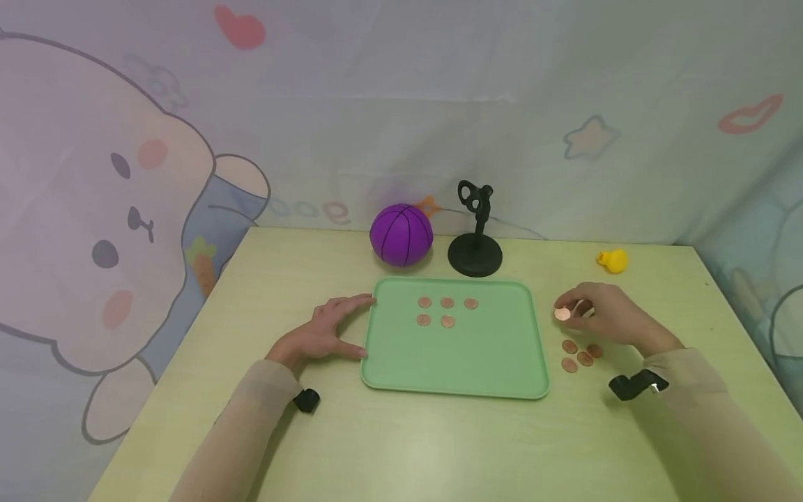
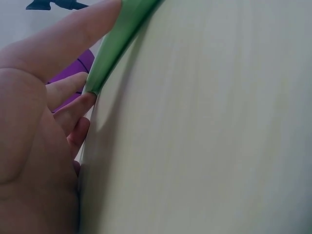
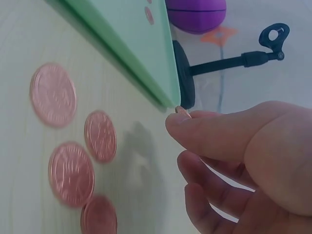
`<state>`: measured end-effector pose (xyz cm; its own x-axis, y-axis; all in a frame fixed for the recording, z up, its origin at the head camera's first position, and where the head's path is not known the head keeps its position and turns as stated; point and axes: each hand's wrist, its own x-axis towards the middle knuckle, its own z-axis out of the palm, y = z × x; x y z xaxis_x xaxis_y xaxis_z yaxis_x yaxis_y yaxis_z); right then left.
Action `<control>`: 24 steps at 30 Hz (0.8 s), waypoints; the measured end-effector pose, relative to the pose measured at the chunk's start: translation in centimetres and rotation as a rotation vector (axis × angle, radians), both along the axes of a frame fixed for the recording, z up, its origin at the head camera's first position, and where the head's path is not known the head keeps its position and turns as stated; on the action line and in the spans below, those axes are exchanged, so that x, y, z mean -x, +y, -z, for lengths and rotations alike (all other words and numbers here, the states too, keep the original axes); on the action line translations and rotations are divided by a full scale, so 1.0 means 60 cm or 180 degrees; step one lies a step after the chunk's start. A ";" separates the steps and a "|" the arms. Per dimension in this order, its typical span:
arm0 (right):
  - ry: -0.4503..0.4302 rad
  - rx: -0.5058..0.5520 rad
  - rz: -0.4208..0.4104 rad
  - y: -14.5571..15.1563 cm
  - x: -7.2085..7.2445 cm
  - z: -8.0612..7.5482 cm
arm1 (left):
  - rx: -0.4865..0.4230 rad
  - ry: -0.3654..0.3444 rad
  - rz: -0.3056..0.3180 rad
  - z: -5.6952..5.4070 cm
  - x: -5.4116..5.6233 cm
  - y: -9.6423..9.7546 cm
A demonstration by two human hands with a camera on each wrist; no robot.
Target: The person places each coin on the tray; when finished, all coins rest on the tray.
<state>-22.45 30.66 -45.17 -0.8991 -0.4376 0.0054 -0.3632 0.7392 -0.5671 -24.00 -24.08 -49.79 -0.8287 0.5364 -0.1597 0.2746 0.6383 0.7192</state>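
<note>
On the pale, wrinkled fabric backdrop (image 1: 389,125), a little to the left of the purple round ball with black lines (image 1: 401,236), there stands a row of faint, rounded letters (image 1: 307,209), of which the rightmost, in a pinkish colour, resembles a "g", but the whole word cannot be read with certainty. The round, shiny, copper-coloured coins (image 3: 71,174) carry a raised relief, which in the right wrist view is too blurred for reading any letter or number.
</note>
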 end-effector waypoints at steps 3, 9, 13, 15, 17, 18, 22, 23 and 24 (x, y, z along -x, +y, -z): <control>0.0052 0.0022 -0.0075 -0.013 0.005 0.001 | -0.0010 -0.0002 -0.0008 0.001 0.000 0.000; 0.0090 0.0128 -0.0198 -0.041 0.015 0.002 | -0.0010 0.0073 0.0032 0.003 -0.001 -0.001; 0.0082 0.0158 -0.0233 -0.064 0.020 -0.001 | 0.0024 0.0101 0.0066 0.003 0.000 -0.002; 0.0080 0.0174 -0.0251 -0.075 0.023 -0.001 | 0.0027 0.0112 0.0067 0.002 0.001 -0.002; 0.0076 0.0182 -0.0278 -0.087 0.026 0.001 | 0.0029 0.0115 0.0060 0.002 0.003 -0.002; 0.0069 0.0201 -0.0307 -0.093 0.027 0.002 | 0.0029 0.0113 0.0050 0.002 0.003 -0.002; 0.0029 0.0212 -0.0423 -0.116 0.031 0.007 | 0.0026 0.0095 0.0055 0.002 0.004 -0.001; 0.0025 0.0212 -0.0467 -0.121 0.033 0.009 | 0.0019 0.0093 0.0061 0.002 0.004 -0.002; 0.0017 0.0206 -0.0489 -0.127 0.034 0.010 | 0.0022 0.0085 0.0060 0.002 0.004 -0.002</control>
<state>-24.50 23.07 -45.78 -0.8215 -0.5686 0.0425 -0.4723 0.6368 -0.6095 -24.22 -24.18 -49.94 -0.8225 0.5510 -0.1413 0.3058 0.6377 0.7070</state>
